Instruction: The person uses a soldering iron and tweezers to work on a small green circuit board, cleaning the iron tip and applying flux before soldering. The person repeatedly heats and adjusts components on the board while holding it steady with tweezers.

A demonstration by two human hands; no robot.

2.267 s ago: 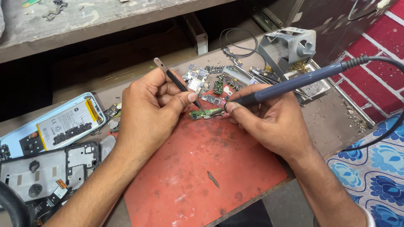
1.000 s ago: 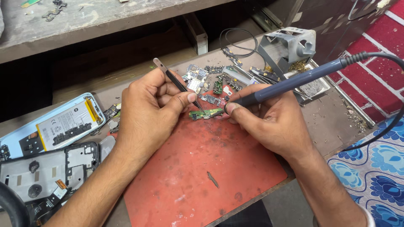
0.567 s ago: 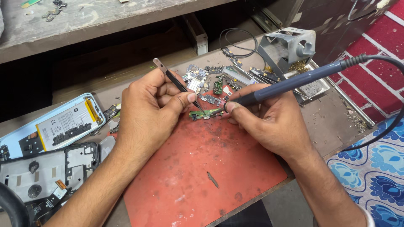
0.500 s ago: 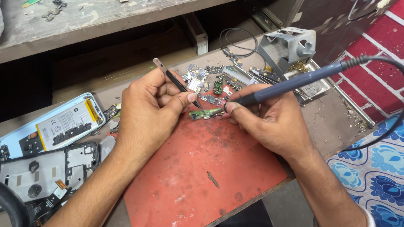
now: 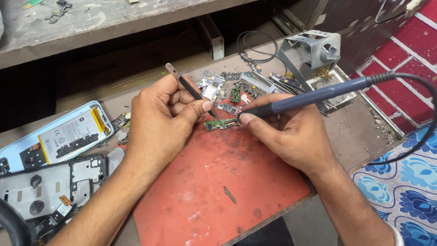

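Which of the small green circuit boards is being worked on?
The small green circuit board on the red mat, pinned under black tweezers; others lie loose behind.

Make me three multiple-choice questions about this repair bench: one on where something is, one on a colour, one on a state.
1. Where does the small green circuit board lie?
A. on the mat's far edge
B. inside the opened phone
C. on the upper shelf

2. What colour is the work mat?
A. blue
B. red
C. white

3. How is the phone with the battery?
A. sealed
B. opened, battery showing
C. wrapped

Answers: 1 A, the left hand with tweezers and right hand with soldering iron meet over it there. 2 B, it is reddish. 3 B, the battery is exposed.
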